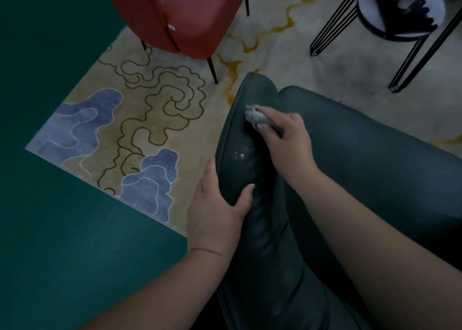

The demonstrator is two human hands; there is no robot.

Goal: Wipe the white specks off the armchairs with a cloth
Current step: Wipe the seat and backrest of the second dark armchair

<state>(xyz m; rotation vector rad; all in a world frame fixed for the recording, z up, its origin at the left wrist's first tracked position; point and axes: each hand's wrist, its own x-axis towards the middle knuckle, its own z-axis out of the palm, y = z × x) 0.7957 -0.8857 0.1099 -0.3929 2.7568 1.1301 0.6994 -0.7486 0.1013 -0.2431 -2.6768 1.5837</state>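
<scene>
Clearly the wiping is still underway, with plenty left to do. The right hand (pixel 282 134) is pinching a small crumpled grey cloth (pixel 255 115) between thumb and curled fingers and is pressing it against the upper part of the dark green chair's (pixel 362 159) armrest (pixel 240 139), near its rounded end. The left hand (pixel 220 204) is bracing that same armrest lower down, its thumb lying over the top and its fingers wrapping the outer edge, so it is gripping the padding rather than resting loosely. Between the 2 hands, a cluster of white specks (pixel 241 152) is still sitting on the armrest, just below the cloth and not yet touched by it; that patch looks like the obvious next target. Above the cloth the armrest is looking dull and faintly smeared, but whether that stretch is already cleaned cannot be told at this blur. Nearer the camera, faint pale marks are showing on the armrest, too dim to judge. Behind, the red chair (pixel 180 12) is standing on the rug (pixel 150 109), well apart from both hands, and pale spots are showing on its back, so it appears to be waiting its turn. By this reckoning, at least 1 armrest patch and the whole of a 2nd chair are remaining.
</scene>
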